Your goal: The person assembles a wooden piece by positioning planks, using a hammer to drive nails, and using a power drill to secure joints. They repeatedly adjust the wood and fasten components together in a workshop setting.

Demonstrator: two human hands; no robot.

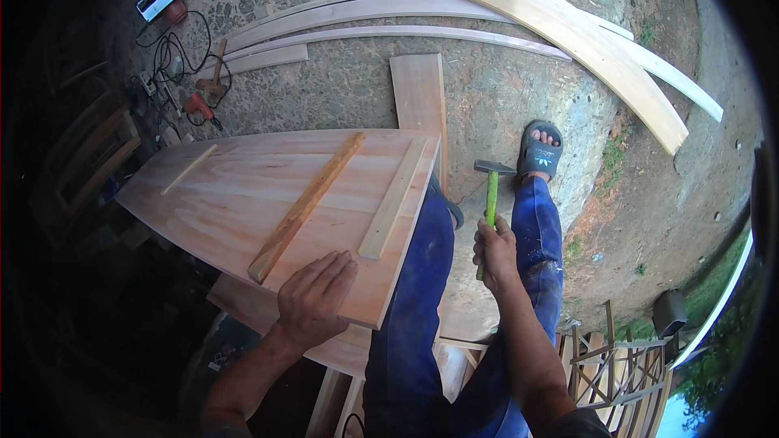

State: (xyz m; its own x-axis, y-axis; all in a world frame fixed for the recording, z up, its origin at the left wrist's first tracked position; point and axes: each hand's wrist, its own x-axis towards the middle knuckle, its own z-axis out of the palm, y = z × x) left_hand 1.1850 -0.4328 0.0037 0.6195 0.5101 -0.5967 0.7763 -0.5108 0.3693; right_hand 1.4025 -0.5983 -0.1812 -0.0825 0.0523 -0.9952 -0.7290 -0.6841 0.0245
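My right hand (497, 253) is closed round the green handle of a hammer (492, 195), its dark metal head pointing away from me, to the right of the panel. My left hand (315, 298) grips the near edge of a broad wooden panel (235, 186), fingers together on its top face and thumb hidden. Across the panel lie three wooden strips: a thin pale one (189, 169) at the left, a darker brown one (308, 207) just beyond my left fingers, and a wider pale one (393, 199) near the right edge.
A plank (418, 89) lies beyond the panel. Long boards (519, 8) stretch across the concrete at the far side. An orange-red power tool (199, 105), a mallet (213, 89) and tangled black cords (169, 53) are at far left. A wooden frame (613, 373) stands at lower right.
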